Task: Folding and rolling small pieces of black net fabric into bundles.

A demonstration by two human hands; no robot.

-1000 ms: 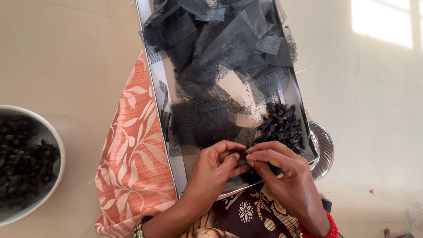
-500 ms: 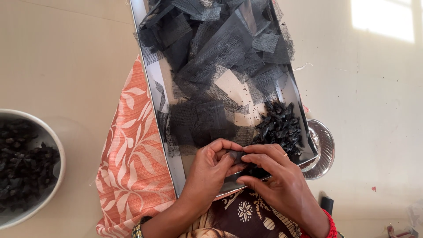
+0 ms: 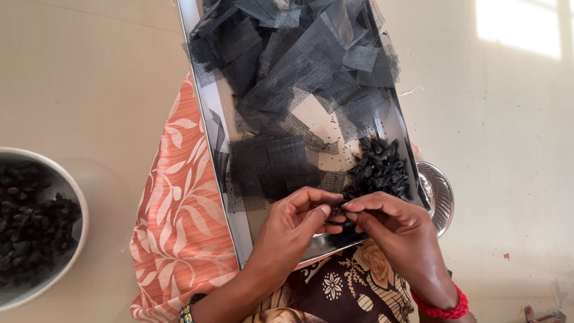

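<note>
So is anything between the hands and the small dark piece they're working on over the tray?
Nothing visible. The left hand and right hand meet fingertip to fingertip on the small dark piece, above the near end of the metal tray. The black pile lies just behind.

Both hands (image 3: 341, 221) meet fingertip to fingertip, apparently pinching.

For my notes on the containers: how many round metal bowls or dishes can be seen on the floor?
2. A large bowl of black pieces sits at the left edge; a small shiny dish pokes out from under the tray, right. Others may be hidden beneath.
</note>
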